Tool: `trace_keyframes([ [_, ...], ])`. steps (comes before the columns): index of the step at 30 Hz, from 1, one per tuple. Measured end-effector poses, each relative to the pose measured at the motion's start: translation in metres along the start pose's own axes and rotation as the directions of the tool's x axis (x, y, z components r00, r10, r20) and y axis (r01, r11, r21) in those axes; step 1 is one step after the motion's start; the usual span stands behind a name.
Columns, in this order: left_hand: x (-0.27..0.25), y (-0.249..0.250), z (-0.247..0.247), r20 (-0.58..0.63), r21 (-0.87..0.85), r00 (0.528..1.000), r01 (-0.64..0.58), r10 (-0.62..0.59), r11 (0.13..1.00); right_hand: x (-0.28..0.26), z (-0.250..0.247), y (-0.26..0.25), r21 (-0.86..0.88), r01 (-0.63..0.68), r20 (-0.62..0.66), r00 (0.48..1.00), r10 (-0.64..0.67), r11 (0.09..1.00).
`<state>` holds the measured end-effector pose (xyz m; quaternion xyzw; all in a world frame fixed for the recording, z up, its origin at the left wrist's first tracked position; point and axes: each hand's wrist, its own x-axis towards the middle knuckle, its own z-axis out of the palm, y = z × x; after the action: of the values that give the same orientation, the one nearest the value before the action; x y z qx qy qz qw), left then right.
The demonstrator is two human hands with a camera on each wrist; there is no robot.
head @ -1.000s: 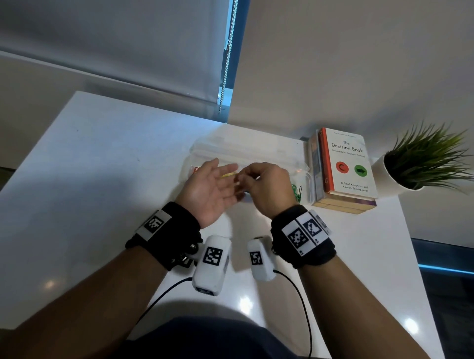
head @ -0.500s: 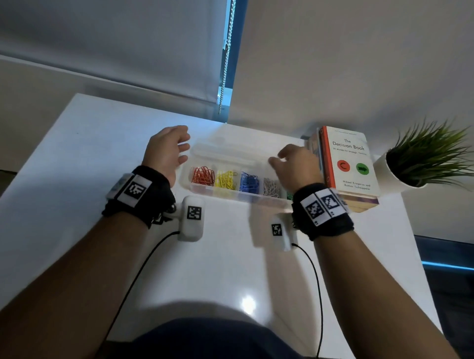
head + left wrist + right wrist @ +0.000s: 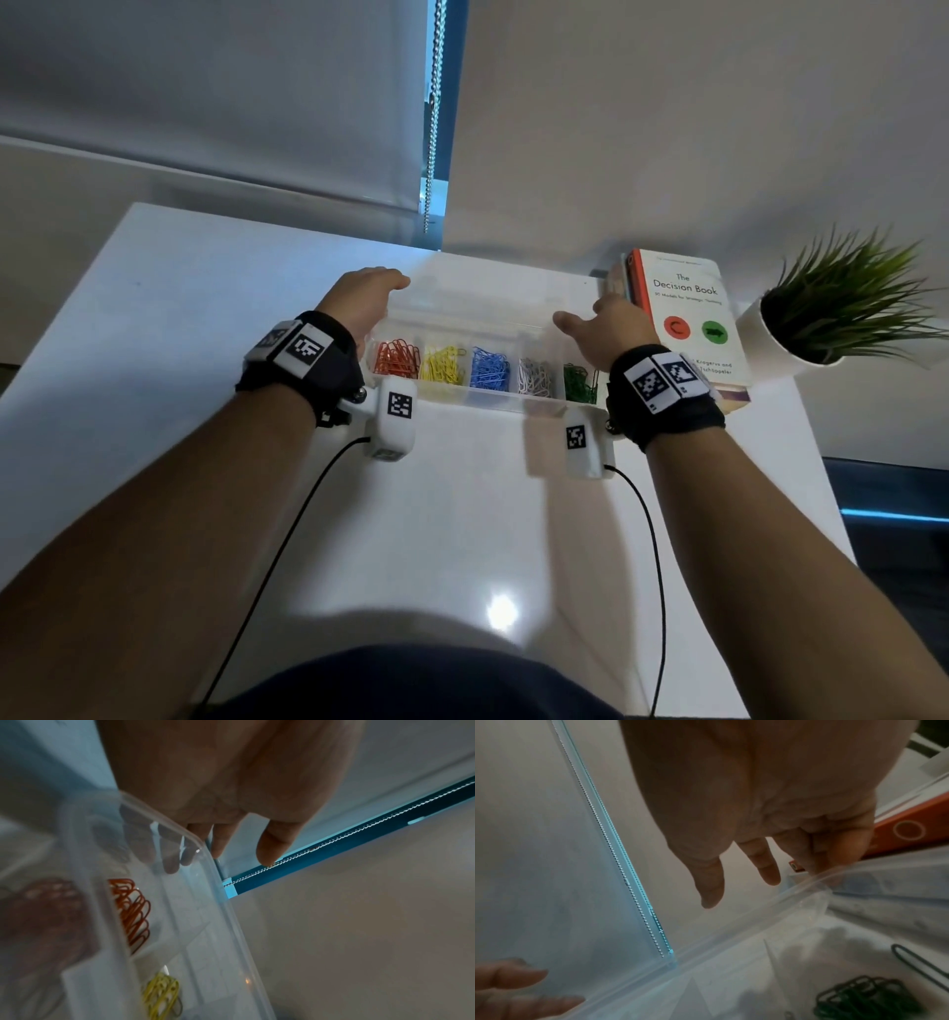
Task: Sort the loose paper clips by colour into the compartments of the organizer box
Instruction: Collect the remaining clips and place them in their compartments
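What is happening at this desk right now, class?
A person has both hands at the clear lid of an organizer box on a white table. The left hand is at the lid's left end, the right hand at its right end. In the compartments, red, yellow, blue, white and green paper clips lie sorted by colour.
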<state>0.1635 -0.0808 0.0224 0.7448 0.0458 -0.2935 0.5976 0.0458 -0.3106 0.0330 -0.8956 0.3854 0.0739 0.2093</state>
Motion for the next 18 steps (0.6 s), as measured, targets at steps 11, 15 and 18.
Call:
trace_keyframes([
  [11,-0.016,-0.002,-0.009,-0.077,-0.216,0.995,-0.082,0.066,0.973,-0.017,-0.008,0.018,0.458,0.11,-0.178,0.984,-0.03,0.882],
  [15,-0.03,-0.011,-0.019,-0.077,-0.257,0.994,-0.097,0.08,0.961,-0.035,-0.011,0.03,0.515,0.168,-0.238,0.97,-0.048,0.84],
  [18,-0.042,-0.02,-0.025,-0.081,-0.245,0.992,-0.117,0.1,0.963,-0.046,-0.006,0.039,0.574,0.173,-0.24,0.97,-0.038,0.8],
])
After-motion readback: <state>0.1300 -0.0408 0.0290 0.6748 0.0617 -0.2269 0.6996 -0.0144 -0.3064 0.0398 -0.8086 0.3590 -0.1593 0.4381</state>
